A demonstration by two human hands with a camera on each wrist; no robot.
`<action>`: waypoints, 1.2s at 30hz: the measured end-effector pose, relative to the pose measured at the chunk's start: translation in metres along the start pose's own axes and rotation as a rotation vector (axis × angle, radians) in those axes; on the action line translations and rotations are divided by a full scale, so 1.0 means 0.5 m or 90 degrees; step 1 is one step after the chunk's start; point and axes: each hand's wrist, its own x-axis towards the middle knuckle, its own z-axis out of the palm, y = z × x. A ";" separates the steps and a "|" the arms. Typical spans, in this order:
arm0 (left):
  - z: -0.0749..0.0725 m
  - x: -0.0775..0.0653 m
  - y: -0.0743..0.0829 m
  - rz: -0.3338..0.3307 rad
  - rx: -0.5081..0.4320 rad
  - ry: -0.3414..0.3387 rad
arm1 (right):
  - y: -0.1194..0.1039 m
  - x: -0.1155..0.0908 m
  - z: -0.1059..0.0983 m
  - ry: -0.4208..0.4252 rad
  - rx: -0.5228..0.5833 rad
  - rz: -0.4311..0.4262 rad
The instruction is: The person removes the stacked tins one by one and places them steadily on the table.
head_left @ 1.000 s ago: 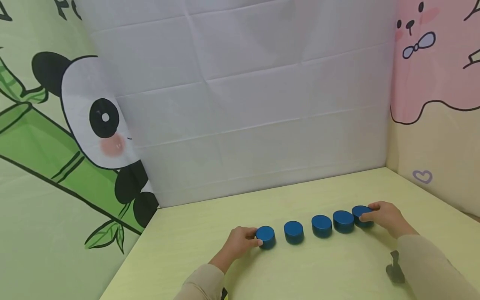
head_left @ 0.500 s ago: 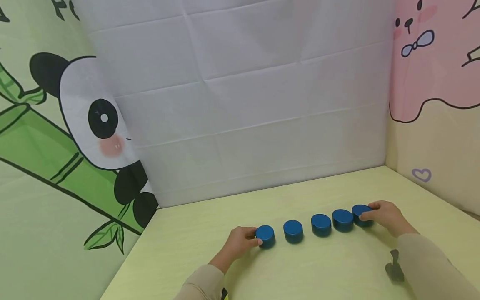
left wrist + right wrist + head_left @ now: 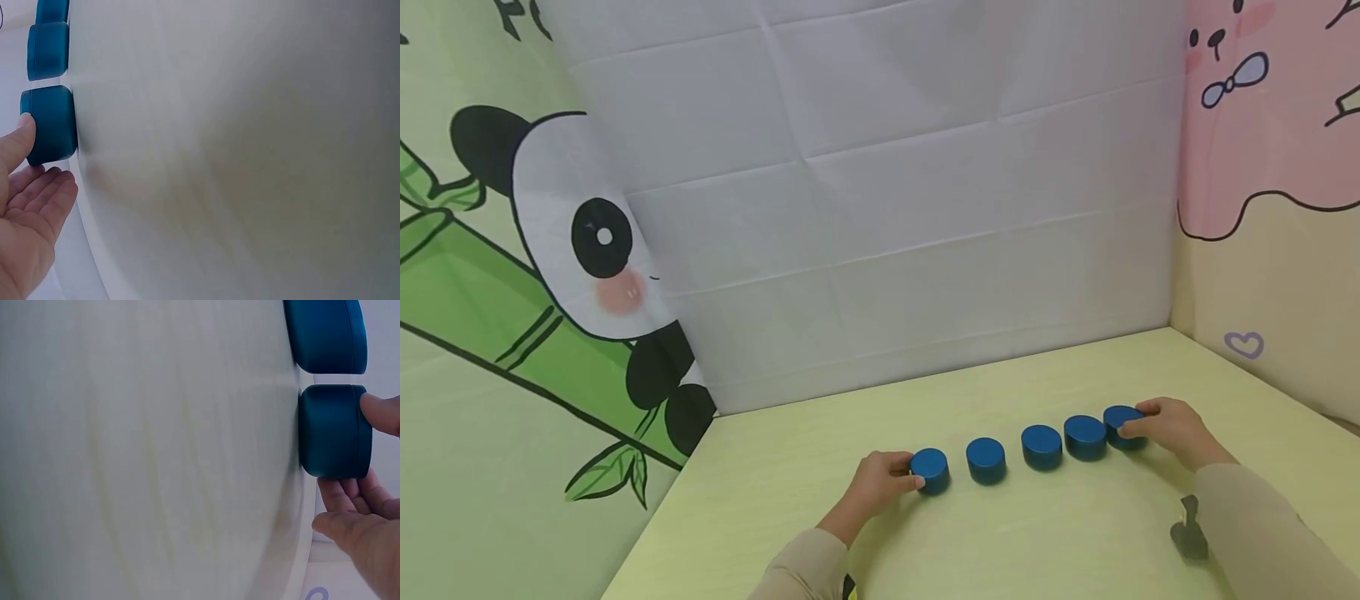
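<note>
Small blue round tins with lids stand in a slanting row on the table. My left hand holds the leftmost tin, its thumb on the near side and its fingers at the far left. In the left wrist view the thumb lies on that tin's lid edge. At the other end, my right hand grips the rightmost tin from its right, covering part of it. The right wrist view has the thumb on this tin's lid and fingers beneath. Three tins stand between: one, another, and a third.
The pale yellow table ends at a white sheet behind. Printed cloths with a panda and a pink figure flank it. A dark patch shows beside the right sleeve.
The head view has tilted slightly. Both hands stay on the end tins, and the row keeps its spacing.
</note>
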 end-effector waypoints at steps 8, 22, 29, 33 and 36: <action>0.002 0.001 0.001 0.003 -0.002 0.004 | 0.001 -0.002 0.001 0.001 -0.003 -0.009; 0.002 0.001 0.001 0.008 -0.017 0.012 | 0.003 0.001 -0.003 0.001 -0.002 0.000; 0.001 -0.001 0.003 0.015 -0.026 0.016 | 0.000 0.001 -0.004 0.002 -0.014 -0.005; 0.002 -0.001 0.004 0.018 -0.035 0.023 | -0.001 0.001 -0.004 0.004 -0.017 -0.003; 0.003 0.000 0.003 0.020 -0.032 0.028 | 0.000 0.001 -0.003 0.006 -0.016 -0.005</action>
